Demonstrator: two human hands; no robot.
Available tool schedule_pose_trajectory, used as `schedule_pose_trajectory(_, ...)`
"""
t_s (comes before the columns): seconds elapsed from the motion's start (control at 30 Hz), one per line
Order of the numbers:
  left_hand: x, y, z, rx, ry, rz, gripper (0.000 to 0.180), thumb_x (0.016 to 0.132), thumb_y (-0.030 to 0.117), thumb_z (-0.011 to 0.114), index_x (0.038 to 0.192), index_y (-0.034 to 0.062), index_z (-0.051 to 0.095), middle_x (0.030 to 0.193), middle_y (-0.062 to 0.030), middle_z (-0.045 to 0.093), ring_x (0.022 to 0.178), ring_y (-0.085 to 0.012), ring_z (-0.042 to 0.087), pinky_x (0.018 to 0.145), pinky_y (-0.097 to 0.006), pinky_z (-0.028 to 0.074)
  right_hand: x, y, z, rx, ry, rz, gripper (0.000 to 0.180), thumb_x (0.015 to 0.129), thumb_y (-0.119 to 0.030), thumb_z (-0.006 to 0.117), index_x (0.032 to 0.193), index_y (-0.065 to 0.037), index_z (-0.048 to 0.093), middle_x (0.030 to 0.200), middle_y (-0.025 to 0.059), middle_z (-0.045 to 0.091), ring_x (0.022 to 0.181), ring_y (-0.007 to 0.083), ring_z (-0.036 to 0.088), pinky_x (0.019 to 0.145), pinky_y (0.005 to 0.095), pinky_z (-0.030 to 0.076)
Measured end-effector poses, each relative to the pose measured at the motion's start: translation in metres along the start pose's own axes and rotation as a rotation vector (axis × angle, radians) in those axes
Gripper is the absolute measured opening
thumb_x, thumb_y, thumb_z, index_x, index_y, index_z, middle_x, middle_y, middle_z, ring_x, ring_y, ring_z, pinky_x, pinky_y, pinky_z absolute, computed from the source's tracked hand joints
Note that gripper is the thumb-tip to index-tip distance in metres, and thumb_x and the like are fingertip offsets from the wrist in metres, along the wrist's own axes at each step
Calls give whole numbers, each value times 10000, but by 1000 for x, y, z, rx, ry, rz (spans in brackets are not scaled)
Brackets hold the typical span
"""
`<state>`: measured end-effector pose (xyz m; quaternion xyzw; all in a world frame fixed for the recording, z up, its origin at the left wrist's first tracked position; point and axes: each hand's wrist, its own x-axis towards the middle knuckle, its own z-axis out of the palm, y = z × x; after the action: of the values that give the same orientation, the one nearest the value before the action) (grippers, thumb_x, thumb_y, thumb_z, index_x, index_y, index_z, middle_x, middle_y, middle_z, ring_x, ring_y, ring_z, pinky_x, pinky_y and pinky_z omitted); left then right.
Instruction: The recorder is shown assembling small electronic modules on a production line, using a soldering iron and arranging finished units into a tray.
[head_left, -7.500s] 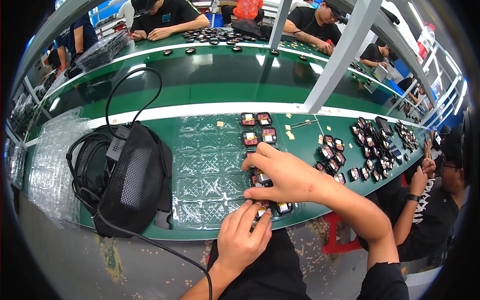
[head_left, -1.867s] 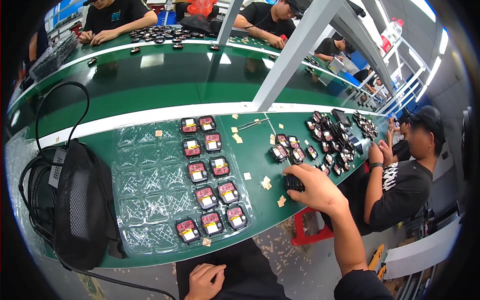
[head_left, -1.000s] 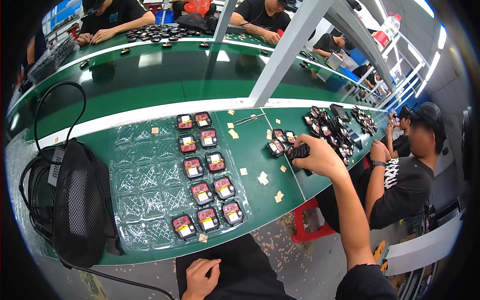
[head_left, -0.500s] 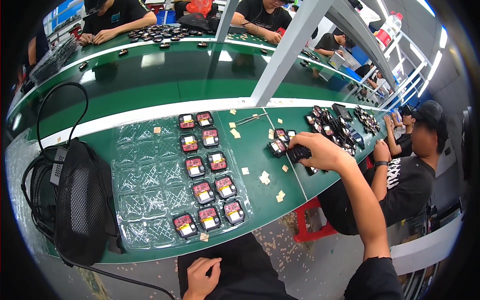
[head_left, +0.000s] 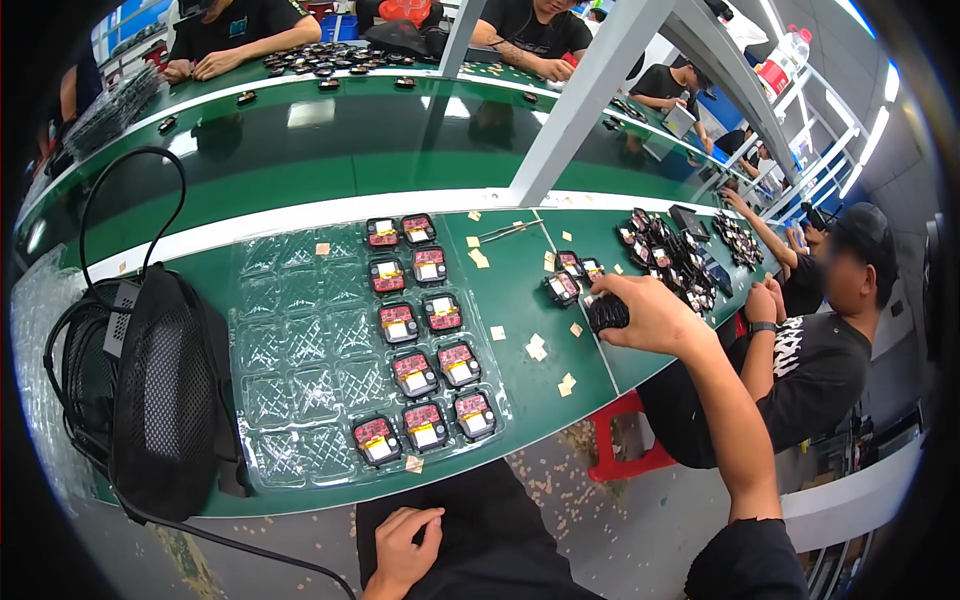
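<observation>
My right hand (head_left: pixel 655 318) grips a stack of black square modules (head_left: pixel 607 313) between thumb and fingers, over the green bench. Just beyond it lie a few loose modules (head_left: pixel 563 289), one showing a white and red face. My left hand (head_left: pixel 405 545) rests on my dark-clothed lap, holding nothing, its fingers loosely bent and the thumb apart. On the bench, left of my right hand, lies a clear plastic tray (head_left: pixel 265 385) with square pockets. Several black-rimmed modules (head_left: pixel 425 425) with red boards and white labels fill its right-hand pockets.
A black mesh bag (head_left: pixel 165 400) with a cable stands left of the tray. Tweezers (head_left: pixel 508 232) and small tan paper pieces (head_left: pixel 536 347) lie on the bench. A heap of modules (head_left: pixel 665 255) sits farther right, near a seated co-worker (head_left: pixel 810 350). A grey post (head_left: pixel 590 100) rises behind.
The stack in my right hand has tipped and shows more of its side. My left hand stays on my lap. At right, another person's arm now reaches out toward the belt.
</observation>
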<state>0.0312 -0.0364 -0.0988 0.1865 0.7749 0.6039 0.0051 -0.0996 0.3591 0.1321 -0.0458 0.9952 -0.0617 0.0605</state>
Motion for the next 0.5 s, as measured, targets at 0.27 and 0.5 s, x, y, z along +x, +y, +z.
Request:
schedule_pose_trajectory(0.27,2,8,-8,-6,18,-14,126,848,-18,755,967,-1,792,831,-141,755,739,-280,739,681,-346,579,-29,-57,-8,114,14,-20,441,735,-173,841,1115,-27,673,964,191,732,924,390,726,844,441,571)
schedule_pose_trajectory(0.5,22,43,-41,205,58,286,199,759,-3,777,947,57,801,860,-55,750,818,-227,743,726,-352,566,2,-176,-4,261,63,-498,462,816,-208,841,1188,-72,603,1024,135,693,935,385,717,791,493,592)
